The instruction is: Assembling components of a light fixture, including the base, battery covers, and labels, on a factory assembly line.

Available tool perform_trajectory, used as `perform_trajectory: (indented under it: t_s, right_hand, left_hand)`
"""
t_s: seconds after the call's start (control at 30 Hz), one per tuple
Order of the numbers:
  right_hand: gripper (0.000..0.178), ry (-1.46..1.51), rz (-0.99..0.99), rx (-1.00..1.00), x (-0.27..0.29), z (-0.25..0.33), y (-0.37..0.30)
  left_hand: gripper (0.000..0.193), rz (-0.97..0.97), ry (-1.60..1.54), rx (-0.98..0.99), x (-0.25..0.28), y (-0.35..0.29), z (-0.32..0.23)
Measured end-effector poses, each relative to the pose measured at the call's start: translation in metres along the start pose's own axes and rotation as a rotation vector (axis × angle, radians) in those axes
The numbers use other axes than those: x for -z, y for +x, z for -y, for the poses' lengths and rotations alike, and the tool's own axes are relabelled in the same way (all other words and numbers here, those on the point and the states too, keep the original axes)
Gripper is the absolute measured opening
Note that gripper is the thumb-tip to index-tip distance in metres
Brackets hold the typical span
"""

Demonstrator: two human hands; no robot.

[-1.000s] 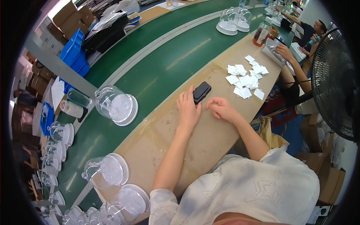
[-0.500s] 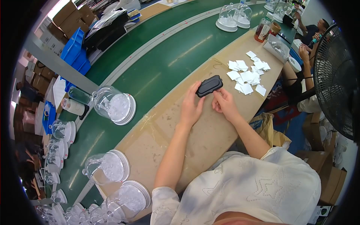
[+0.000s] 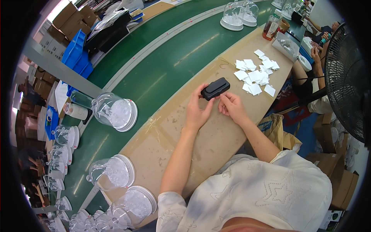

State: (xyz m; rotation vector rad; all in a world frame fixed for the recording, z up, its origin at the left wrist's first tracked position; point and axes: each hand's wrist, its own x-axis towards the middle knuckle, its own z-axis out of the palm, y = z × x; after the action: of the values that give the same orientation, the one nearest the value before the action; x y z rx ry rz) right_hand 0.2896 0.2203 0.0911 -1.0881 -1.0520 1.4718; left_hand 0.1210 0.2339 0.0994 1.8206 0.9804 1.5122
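Observation:
A small black case, oblong with rounded corners and a raised top, is held just above the tabletop. My left hand grips its left end, thumb along the near side and fingers round the far side. At the near right edge of the case, my right hand has thumb and forefinger pinched together against it, the other fingers curled in. Scattered white square tiles lie on the brown table covering, to the right beyond my right hand.
Clear domes on white bases stand on the green conveyor, one dome to my left. Another dome sits at the table's left end. A bottle stands far right, and a black fan at the right edge.
The black case has tilted in my hands, so more of its near side shows. On the conveyor, the dome to my left has shifted slightly left and nearer.

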Motion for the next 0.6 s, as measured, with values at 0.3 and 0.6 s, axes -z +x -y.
perform_trajectory:
  t_s: [0.3, 0.6]
  right_hand:
    - [0.024, -0.037, -0.016, 0.011, -0.002, 0.004, -0.002]
    - [0.030, -0.005, 0.011, 0.026, 0.000, -0.002, 0.000]
  left_hand:
    - [0.028, -0.058, -0.034, 0.030, 0.005, 0.000, 0.001]
    - [0.024, -0.132, -0.221, 0.134, 0.005, -0.007, 0.017]
